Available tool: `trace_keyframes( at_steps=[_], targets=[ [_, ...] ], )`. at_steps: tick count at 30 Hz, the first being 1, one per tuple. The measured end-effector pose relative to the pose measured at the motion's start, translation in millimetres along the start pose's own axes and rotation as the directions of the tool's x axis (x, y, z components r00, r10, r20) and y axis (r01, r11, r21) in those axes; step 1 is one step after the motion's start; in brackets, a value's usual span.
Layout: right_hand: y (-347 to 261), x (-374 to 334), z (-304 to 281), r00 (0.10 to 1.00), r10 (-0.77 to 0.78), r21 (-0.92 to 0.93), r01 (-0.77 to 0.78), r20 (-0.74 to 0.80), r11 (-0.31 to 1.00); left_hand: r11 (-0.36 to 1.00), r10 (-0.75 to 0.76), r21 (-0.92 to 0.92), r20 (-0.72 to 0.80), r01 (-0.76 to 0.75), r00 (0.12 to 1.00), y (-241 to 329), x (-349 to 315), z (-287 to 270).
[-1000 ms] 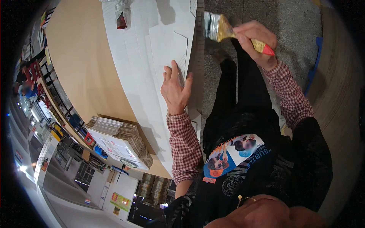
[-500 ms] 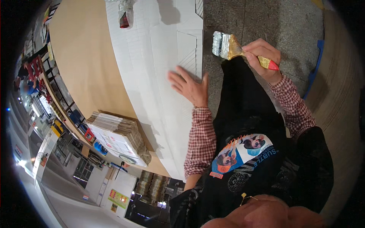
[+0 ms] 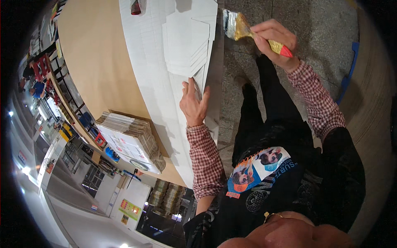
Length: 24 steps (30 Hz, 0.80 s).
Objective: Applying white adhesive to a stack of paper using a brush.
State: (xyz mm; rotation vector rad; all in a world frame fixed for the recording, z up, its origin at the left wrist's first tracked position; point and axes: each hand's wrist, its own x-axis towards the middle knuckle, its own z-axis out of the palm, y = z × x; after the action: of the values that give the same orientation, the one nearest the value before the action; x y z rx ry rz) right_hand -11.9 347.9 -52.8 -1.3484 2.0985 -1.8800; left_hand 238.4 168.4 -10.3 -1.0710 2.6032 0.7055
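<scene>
My right hand (image 3: 276, 43) is closed around the yellow handle of a wide paintbrush (image 3: 244, 29) with a red handle end. Its bristles point left and carry a whitish coating. To the left, my left hand (image 3: 194, 105) rests at the near end of several white cardboard sheets (image 3: 186, 45) that overlap at the table's edge. Thumb and fingers are apart, the fingertips touching the sheets' near corner. Beneath these sheets runs a layer of more white cardboard (image 3: 149, 74).
A brown board surface (image 3: 91, 53) extends left of the white cardboard. A bundled stack of flat printed cartons (image 3: 128, 142) sits on it. A red-ended object in clear plastic (image 3: 135, 7) lies at the far edge. Speckled floor (image 3: 310, 25) shows on the right.
My left hand has moved left and slightly nearer, onto the sheets' corner. The upper white sheets now lie at a slant. My right hand has moved the brush farther away and slightly left.
</scene>
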Motion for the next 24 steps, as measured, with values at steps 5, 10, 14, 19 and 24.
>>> trace_keyframes(
  at_steps=[5, 10, 14, 19, 24],
  targets=[
    [-8.6, -25.7, 17.7, 0.998, 0.034, 0.006, -0.034, 0.061, 0.999, 0.999, 0.030, -0.012, 0.031, -0.030, 0.999, 3.0, 5.7, -7.4],
    [-29.2, -28.2, 14.7, 1.000, 0.004, 0.076, -0.005, 0.014, 0.997, 1.000, 0.004, 0.006, 0.050, -0.004, 0.999, 0.3, 7.5, -8.9],
    [-17.4, -28.0, 19.2, 0.999, 0.048, 0.028, -0.049, 0.025, 0.998, 0.996, 0.073, 0.046, 0.010, -0.073, 0.997, 1.0, 8.4, -4.6],
    [-45.4, -66.4, 29.3, 0.986, 0.112, 0.071, -0.121, 0.127, 0.990, 0.984, 0.022, 0.176, 0.030, -0.027, 0.999, 6.3, 3.6, 7.0],
    [-64.6, -71.7, 15.5, 0.982, 0.184, 0.100, -0.188, 0.050, 0.977, 0.941, -0.077, 0.309, -0.195, 0.136, 0.978, 12.2, -11.0, 54.5]
  ],
)
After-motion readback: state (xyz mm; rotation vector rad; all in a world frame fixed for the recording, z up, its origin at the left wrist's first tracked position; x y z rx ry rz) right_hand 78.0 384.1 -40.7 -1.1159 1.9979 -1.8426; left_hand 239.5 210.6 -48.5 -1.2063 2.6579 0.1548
